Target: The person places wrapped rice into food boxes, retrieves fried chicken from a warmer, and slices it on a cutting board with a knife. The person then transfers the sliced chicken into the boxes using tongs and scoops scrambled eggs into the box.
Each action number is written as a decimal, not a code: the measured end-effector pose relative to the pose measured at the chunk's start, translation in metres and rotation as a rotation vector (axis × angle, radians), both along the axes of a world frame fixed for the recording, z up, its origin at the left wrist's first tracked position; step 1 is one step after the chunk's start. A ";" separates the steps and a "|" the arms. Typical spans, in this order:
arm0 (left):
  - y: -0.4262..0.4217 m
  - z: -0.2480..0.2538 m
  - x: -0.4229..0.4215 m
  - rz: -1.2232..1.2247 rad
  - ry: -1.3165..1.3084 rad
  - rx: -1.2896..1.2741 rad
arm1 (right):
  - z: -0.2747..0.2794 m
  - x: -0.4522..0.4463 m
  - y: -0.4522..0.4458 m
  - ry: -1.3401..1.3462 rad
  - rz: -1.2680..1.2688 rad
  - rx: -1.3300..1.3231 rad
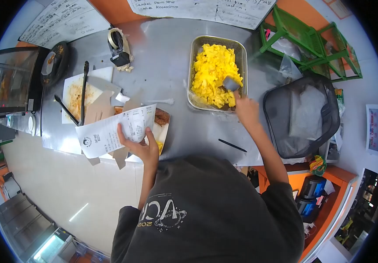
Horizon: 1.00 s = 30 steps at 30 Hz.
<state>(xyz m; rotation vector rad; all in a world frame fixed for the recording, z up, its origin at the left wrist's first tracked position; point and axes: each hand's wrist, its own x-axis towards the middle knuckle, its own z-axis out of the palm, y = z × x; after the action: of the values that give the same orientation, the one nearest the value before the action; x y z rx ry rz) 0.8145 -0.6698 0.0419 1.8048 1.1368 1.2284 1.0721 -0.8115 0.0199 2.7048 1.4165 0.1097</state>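
My left hand [143, 147] grips a printed paper receipt [130, 125] between thumb and fingers. Under the paper is an open cardboard food box [99, 108], largely hidden. Brown fried food [162, 117] and a bit of yellow food show at its right side. My right hand [247, 111] is closed around the handle of a spatula [230, 83]. Its dark grey head rests on a heap of yellow scrambled egg [215, 70], which fills a metal mesh basket [244, 55].
Black tongs [83, 94] lie across a stained cutting board [69, 105] at left, near a knife blade [103, 82]. A tape dispenser [119, 50] stands behind. Rightward are a black mesh-lidded container [274, 127], green racks [292, 33] and a black pen [233, 145].
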 end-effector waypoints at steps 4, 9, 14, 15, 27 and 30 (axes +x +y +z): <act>0.001 -0.005 -0.003 -0.019 -0.044 -0.014 | -0.038 0.015 0.009 -0.001 0.032 -0.072; -0.003 0.001 0.000 -0.035 -0.015 -0.049 | -0.049 0.013 0.012 0.132 0.182 -0.113; -0.006 -0.002 0.006 -0.073 -0.088 -0.086 | -0.018 0.002 0.005 0.372 0.216 -0.164; -0.006 -0.004 0.006 -0.070 -0.105 -0.082 | -0.014 0.000 0.004 0.426 0.241 -0.171; -0.012 -0.077 0.072 -0.390 0.039 -0.112 | -0.042 -0.011 0.054 0.705 0.177 0.086; -0.006 -0.080 0.108 -0.369 -0.110 -0.252 | -0.042 -0.003 0.054 0.892 0.182 0.239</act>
<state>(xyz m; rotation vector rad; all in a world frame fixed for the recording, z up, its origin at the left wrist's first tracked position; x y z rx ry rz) 0.9224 -0.6754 -0.0377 1.6421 0.8105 0.9120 1.0690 -0.7575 -0.0225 2.9320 1.9261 -1.1096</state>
